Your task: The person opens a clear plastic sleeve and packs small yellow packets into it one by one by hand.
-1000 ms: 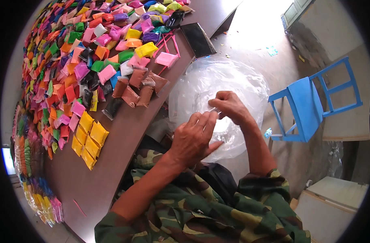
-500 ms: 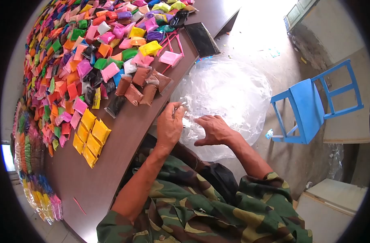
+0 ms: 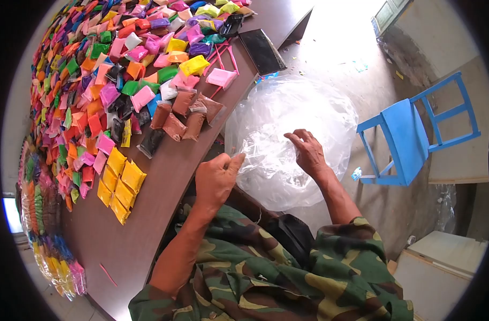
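Observation:
My left hand (image 3: pixel 216 179) is closed beside the table edge, its thumb pressed against the curled fingers. A clear, shiny bit shows near the thumb tip, but against the plastic behind I cannot make out what is held. My right hand (image 3: pixel 309 152) is raised over a large clear plastic bag (image 3: pixel 330 115), fingers bent and drawn together. Anything in that pinch is too small or too transparent to name. Inside the big bag lie pale, crinkled pieces of clear plastic. Brown packets (image 3: pixel 175 125) lie on the table near my left hand.
On the brown table (image 3: pixel 142 208) lie yellow packets (image 3: pixel 120 184) in rows, a large heap of colourful packets (image 3: pixel 110 96), pink sticks (image 3: pixel 233 59) and a black flat tray (image 3: pixel 262 52). A blue chair (image 3: pixel 405 134) stands at the right, with a pale cabinet (image 3: pixel 442 262) below it.
My hands have moved apart: the right went up and to the right over the big bag, the left slightly down. The right fingers, spread before, are now drawn together.

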Demonstrator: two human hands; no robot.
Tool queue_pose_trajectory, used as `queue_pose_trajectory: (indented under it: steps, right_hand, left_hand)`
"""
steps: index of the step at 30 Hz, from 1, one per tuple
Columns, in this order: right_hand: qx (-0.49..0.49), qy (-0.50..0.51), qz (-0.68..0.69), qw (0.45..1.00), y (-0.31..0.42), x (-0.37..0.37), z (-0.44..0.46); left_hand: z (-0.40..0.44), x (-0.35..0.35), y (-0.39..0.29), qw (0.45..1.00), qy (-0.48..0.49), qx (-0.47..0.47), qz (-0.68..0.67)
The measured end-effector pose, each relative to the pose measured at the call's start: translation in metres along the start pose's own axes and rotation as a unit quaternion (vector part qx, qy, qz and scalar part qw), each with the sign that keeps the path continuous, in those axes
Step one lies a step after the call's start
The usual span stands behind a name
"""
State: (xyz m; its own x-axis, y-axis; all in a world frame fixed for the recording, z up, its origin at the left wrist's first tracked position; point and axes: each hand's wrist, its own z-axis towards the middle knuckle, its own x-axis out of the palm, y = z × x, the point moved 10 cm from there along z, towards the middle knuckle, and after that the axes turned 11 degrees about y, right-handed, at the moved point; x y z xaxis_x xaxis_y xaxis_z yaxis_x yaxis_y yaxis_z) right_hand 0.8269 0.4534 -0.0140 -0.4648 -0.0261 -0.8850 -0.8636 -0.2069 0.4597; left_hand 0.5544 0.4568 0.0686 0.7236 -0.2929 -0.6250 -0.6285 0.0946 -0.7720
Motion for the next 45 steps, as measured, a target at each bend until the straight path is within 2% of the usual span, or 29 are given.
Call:
queue_pose_trajectory:
  steps: [2,3,5,8,10,13,16,19,25,34,37,40,43,45]
  right_hand:
    - [0.031,-0.023,0.002,0.999,-0.011,-0.005,-0.005]
    - [0.013,-0.036,-0.012,0.999,-0.020,-0.004,-0.010]
    - [0.072,-0.048,0.059,0.995,-0.057,0.013,-0.020]
    - [0.029,-0.035,-0.044,0.998,-0.043,0.003,-0.023]
    - [0.021,-0.010,-0.045,0.999,-0.049,0.016,-0.025]
    - [-0.006,-0.011,-0.045,0.999,-0.043,0.019,-0.022]
    - [-0.031,-0.052,-0.047,0.997,-0.023,-0.002,-0.016]
    - [-0.047,-0.076,-0.072,0.993,-0.024,-0.007,-0.013]
    - [-0.039,-0.112,-0.115,0.986,-0.017,-0.019,-0.012]
    - [-0.032,-0.120,-0.140,0.982,-0.012,-0.026,-0.009]
    - [-0.015,-0.099,-0.109,0.989,-0.011,-0.023,-0.002]
    - [0.004,-0.062,-0.066,0.996,-0.018,-0.021,0.000]
    - [0.021,0.002,-0.031,0.999,-0.024,-0.005,-0.003]
    - [0.013,0.039,0.012,0.999,-0.016,0.001,-0.004]
  left_hand:
    - [-0.004,0.001,0.007,0.999,0.008,-0.018,-0.029]
    - [-0.007,-0.002,0.003,0.999,0.015,-0.016,-0.025]
    - [-0.014,-0.004,-0.007,0.999,0.027,-0.015,-0.006]
    - [-0.020,-0.006,-0.024,0.999,0.039,-0.010,0.033]
    - [-0.022,-0.013,-0.034,0.998,0.035,0.003,0.051]
    - [-0.029,-0.020,-0.028,0.997,0.061,-0.021,0.033]
    - [-0.042,-0.020,-0.009,0.992,0.075,-0.064,-0.084]
    - [-0.059,-0.022,-0.008,0.977,0.110,-0.115,-0.140]
    - [-0.089,-0.028,0.007,0.955,0.136,-0.186,-0.188]
    - [-0.111,-0.031,0.018,0.948,0.150,-0.193,-0.203]
    - [-0.108,-0.060,0.009,0.993,0.042,-0.094,-0.055]
    - [-0.111,-0.085,-0.025,0.998,-0.036,-0.044,-0.021]
    - [-0.100,-0.067,-0.037,0.998,0.027,0.040,0.035]
    - [-0.090,-0.054,-0.031,0.999,0.040,0.034,0.010]
